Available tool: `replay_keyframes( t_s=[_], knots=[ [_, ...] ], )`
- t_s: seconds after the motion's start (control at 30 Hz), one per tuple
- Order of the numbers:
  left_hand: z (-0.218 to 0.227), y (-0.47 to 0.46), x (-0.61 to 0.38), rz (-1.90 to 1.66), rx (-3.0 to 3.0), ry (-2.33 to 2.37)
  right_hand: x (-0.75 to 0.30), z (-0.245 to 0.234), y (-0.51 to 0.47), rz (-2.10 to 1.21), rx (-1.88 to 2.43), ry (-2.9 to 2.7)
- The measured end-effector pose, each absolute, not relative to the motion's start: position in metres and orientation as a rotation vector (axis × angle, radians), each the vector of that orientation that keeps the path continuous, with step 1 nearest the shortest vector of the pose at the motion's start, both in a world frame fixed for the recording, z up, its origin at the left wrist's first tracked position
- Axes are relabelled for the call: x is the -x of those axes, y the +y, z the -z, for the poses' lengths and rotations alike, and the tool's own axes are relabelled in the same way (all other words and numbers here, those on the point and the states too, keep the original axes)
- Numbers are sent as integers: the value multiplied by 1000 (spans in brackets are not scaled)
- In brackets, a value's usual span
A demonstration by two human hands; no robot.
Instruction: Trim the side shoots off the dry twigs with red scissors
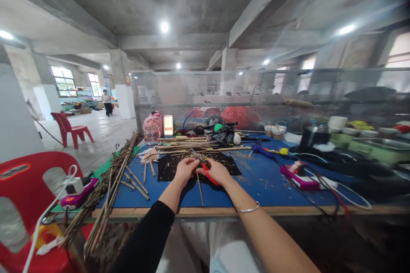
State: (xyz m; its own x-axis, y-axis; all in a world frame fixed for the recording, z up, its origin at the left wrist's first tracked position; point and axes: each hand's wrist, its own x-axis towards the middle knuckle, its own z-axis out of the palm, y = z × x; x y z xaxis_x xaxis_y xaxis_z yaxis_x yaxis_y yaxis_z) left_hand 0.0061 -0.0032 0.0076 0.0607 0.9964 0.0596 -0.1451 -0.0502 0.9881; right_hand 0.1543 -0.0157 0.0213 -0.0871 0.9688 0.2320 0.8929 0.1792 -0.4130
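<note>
The only view looks out from the person's head, above the near edge of the table (262,187), facing forward and almost level, so the ceiling (179,0) fills the twelve o'clock side. It takes in a very wide sweep. The left hand (185,171) and right hand (218,172) are near, toward six o'clock from the middle. A red chair (35,179) stands close at eight o'clock; a window (62,81) is far off between nine and ten.
</note>
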Motion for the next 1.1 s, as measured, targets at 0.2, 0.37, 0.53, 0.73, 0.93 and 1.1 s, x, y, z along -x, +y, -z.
replay_keyframes(
  t_s=[0.2, 0.37, 0.53, 0.73, 0.93, 1.1],
  knots=[
    [-3, 1, -10, -1278, -1195, 1048, -152, -23, -15, -266, 1726, -1984],
    [-7, -1, -10, -1364, -1156, 1032, -153, -22, -15, -285, 1719, -1968],
    [-7, -1, -10, -1356, -1164, 976, -155, -20, -14, -305, 1677, -1987],
    [-6, 0, -9, -1353, -1116, 939, -152, -21, -12, -292, 1672, -1960],
    [-10, -4, -7, -1298, -1063, 874, -153, -22, -14, -325, 1651, -1942],
    [-13, -6, -7, -1342, -1079, 906, -153, -21, -16, -265, 1588, -1987]
  ],
)
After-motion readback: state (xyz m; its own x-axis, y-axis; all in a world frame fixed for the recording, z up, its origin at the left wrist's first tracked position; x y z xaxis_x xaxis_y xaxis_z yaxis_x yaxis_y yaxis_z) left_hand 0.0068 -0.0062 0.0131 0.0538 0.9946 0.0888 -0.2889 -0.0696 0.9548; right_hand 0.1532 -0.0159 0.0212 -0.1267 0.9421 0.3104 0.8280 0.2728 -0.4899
